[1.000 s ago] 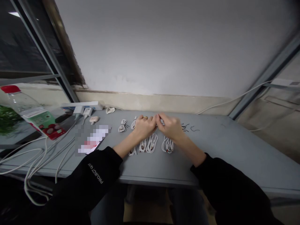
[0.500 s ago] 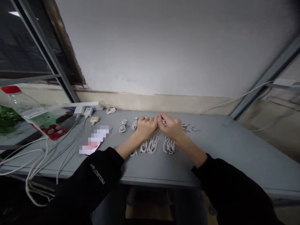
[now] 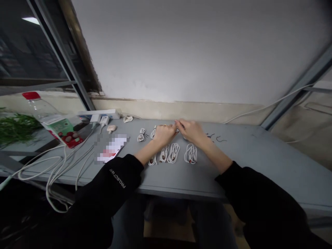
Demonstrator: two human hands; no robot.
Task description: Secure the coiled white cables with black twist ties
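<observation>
My left hand (image 3: 165,134) and my right hand (image 3: 191,130) meet over the table, fingers closed and tips together. Between them a bit of a coiled white cable (image 3: 177,130) shows, along with something thin and dark; the fingers cover most of it. Below the hands lie loosely coiled white cables, including a middle coil (image 3: 173,153) and a right one (image 3: 191,153) with a reddish end. Left of my left hand sits a white cable bundle (image 3: 141,135) bound with a black tie. Another bundle (image 3: 153,131) is partly hidden behind that hand. Thin black ties (image 3: 221,139) lie right of my right hand.
A phone (image 3: 114,148), partly blurred out, lies on the grey table (image 3: 249,155). Behind it are a beige plug-like piece (image 3: 111,129) and a white power strip (image 3: 114,113) with chargers. A red-capped bottle (image 3: 43,107) and loose cords (image 3: 55,162) occupy the left.
The view has shifted, so the table's contents appear farther right and slightly higher. My hands stay joined at the fingertips, and the right fingers look a little straighter.
</observation>
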